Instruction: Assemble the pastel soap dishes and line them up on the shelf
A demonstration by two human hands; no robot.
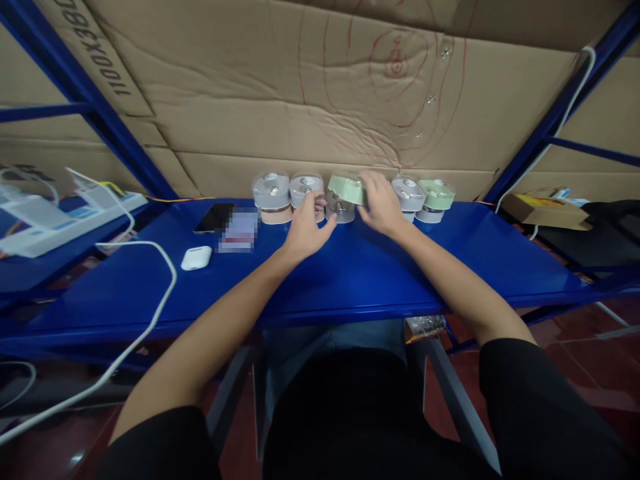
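Observation:
Stacked two high in a row along the back of the blue table (350, 267) are round plastic containers with clear lids. My right hand (383, 203) grips a light green container (347, 189) at its right side, tilted above a grey container (341, 211) in the middle of the row. My left hand (309, 230) is open, thumb apart from the fingers, in front of a stack with a grey container (306, 187) on top; whether it touches is unclear. On the left end, another grey container (271, 192) rests on a pinkish-beige one (277, 215).
Right of my hand stand another grey container (407, 195) and a green container (436, 193). A white earbud case (196, 258) and a dark phone (214, 218) lie to the left. White cable (167, 293) crosses the left edge. Cardboard (240, 87) walls the back.

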